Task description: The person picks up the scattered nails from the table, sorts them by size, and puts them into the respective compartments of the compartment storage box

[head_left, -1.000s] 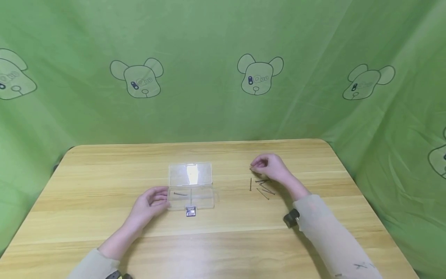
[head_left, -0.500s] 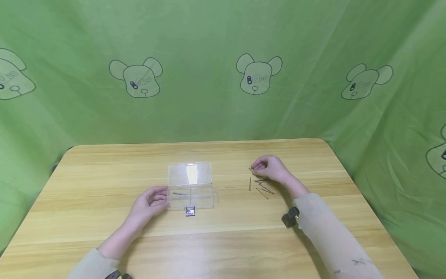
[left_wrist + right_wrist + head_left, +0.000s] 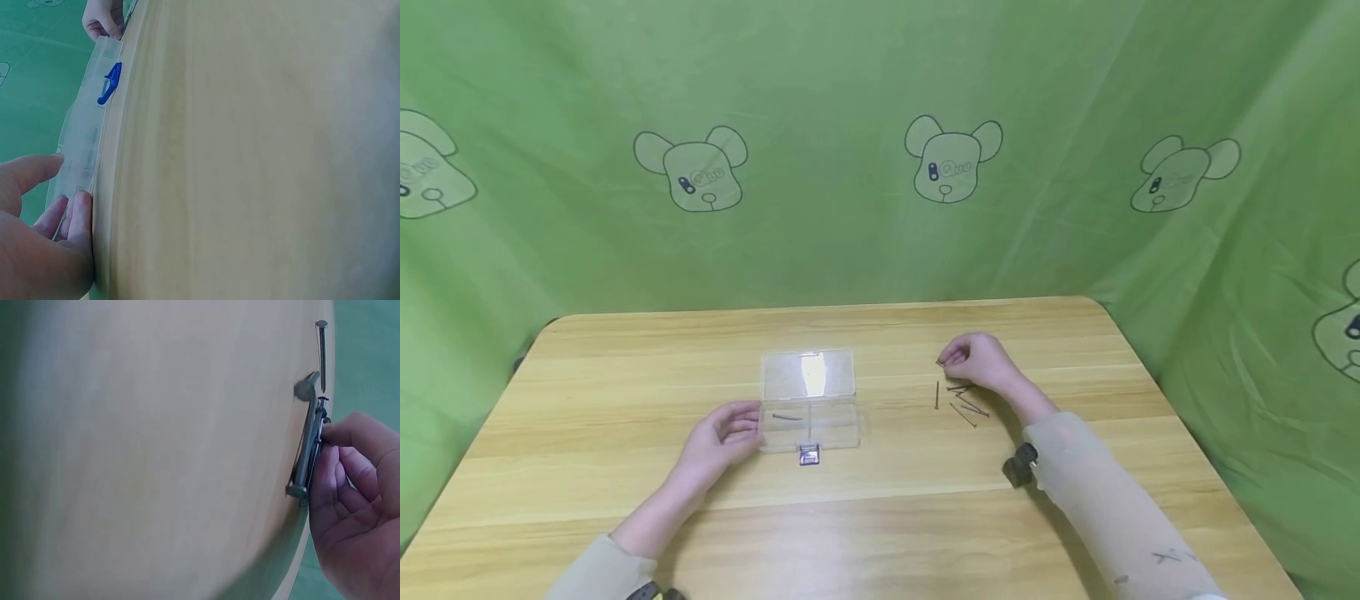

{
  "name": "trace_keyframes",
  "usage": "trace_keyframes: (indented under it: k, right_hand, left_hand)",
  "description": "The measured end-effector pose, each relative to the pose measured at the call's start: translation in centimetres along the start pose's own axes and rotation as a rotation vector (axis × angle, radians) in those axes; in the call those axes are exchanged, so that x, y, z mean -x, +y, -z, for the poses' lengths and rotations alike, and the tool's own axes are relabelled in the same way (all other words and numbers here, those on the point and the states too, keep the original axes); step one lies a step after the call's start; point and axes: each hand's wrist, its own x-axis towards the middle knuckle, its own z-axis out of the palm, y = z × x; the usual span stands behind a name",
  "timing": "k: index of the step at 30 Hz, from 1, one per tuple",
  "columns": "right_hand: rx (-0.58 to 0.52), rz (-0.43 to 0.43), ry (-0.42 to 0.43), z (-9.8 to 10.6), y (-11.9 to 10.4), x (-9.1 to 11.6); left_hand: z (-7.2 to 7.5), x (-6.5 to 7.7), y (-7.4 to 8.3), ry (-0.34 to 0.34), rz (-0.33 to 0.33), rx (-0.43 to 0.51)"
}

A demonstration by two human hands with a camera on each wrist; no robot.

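In the head view, a clear plastic box (image 3: pixel 835 427) lies with its lid (image 3: pixel 782 375) laid back and its blue clasp (image 3: pixel 808 455) toward me. One nail (image 3: pixel 787 417) is in its left compartment. My left hand (image 3: pixel 718 437) rests against the box's left end, fingers fairly straight, thumb by the near corner. My right hand (image 3: pixel 981 362) pinches a nail (image 3: pixel 940 364) between thumb and fingertips just beyond a loose pile of nails (image 3: pixel 972 406). Only a short end of that nail shows. In the right wrist view, the pile (image 3: pixel 304 444) partly hides the fingertips.
A single nail (image 3: pixel 937 395) lies left of the pile, between it and the box. Everything lies on a wood-grain table (image 3: pixel 865 533). A green curtain (image 3: pixel 820 250) hangs behind the table and along its right side.
A little more of the pinched nail's end shows at my right fingertips, which have stayed almost in place. My left hand and the box have not moved; the head view has shifted slightly.
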Motion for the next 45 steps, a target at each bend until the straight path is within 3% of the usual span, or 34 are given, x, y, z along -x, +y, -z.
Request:
trace_keyframes:
  k: [14, 30, 45]
  right_hand:
    - [-0.144, -0.021, 0.017, -0.3, -1.6, -0.6]
    - [-0.206, 0.116, -0.006, -2.1, -7.2, -1.0]
    - [-0.24, 0.212, -0.118, -5.4, -12.3, -1.6]
  left_hand:
    - [0.1, -0.2, 0.0, 0.003, -0.003, -0.007]
    - [0.2, -0.3, -0.1, 0.001, -0.006, -0.007]
    - [0.1, 0.0, 0.1, 0.0, -0.006, 0.011]
